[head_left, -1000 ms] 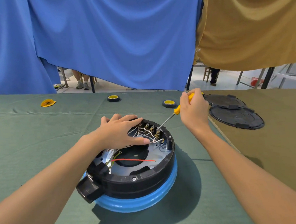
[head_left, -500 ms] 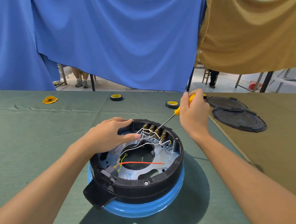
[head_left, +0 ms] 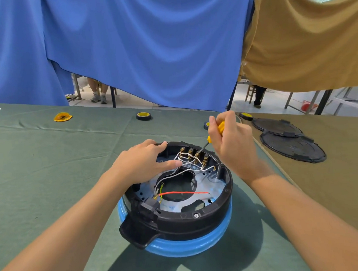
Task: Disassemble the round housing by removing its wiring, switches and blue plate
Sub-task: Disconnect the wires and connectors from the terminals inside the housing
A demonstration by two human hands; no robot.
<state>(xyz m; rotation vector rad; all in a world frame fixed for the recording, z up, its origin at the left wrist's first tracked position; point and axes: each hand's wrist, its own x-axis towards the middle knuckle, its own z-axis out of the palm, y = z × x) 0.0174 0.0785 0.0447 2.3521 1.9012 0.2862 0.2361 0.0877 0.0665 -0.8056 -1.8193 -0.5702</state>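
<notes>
This is a makeshift workshop bay, with worktables draped in green cloth (head_left: 50, 164) and brown cloth (head_left: 334, 188) and screened by hung blue sheets (head_left: 148, 53) and a tan sheet (head_left: 304, 44). On the bench are a tape roll (head_left: 143, 116), black round covers (head_left: 292, 147), a yellow-handled screwdriver (head_left: 221, 127) and an opened round housing (head_left: 199, 215) with exposed wiring (head_left: 183, 192). Under the sheets, metal table legs (head_left: 322, 101) and a pale floor show.

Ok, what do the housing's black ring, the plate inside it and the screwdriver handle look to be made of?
Black ring: moulded plastic by the look, matt with a dull sheen and a moulded tab. Plate inside: probably sheet metal, pale bluish and reflective, with punched holes. Screwdriver handle: likely plastic, bright yellow; mostly hidden by the right hand.
</notes>
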